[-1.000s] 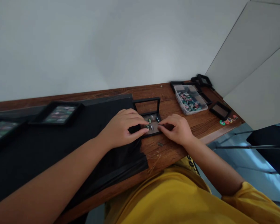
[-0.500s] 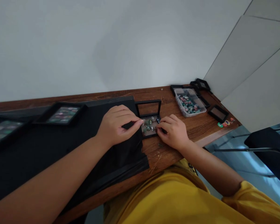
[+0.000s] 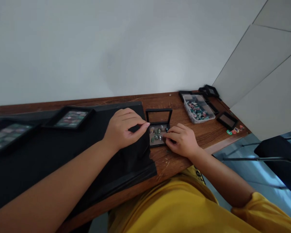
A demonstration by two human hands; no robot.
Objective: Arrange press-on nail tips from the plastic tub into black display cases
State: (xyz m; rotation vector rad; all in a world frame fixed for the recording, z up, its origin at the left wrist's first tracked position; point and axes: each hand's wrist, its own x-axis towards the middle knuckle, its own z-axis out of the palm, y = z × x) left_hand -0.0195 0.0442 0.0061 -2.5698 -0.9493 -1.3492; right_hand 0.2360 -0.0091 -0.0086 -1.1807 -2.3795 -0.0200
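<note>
Several stones (image 3: 156, 136) lie apart from one another in the open case (image 3: 157, 144), just right of the frame's centre, on the tabletop (image 3: 165, 163) beside the cloth (image 3: 50, 149). The lid (image 3: 170, 117) stands raised at the back.

Change noted: a second ago the left hand (image 3: 126, 127) had its fingers among the stones. It is now drawn back to the case's left edge, thumb and forefinger tips together; whether anything small sits between them cannot be told. Contact with the case is likewise unclear.

The right hand (image 3: 181, 140) remains at the case's right side, fingers curled in and nearly closed; its grip is hidden.

Assessment: the left stones now lie uncovered and appear released, so attention seems to rest on the right side.

Upper right of the frame: one tub (image 3: 203, 120) of loose stones, apart from both hands.
</note>
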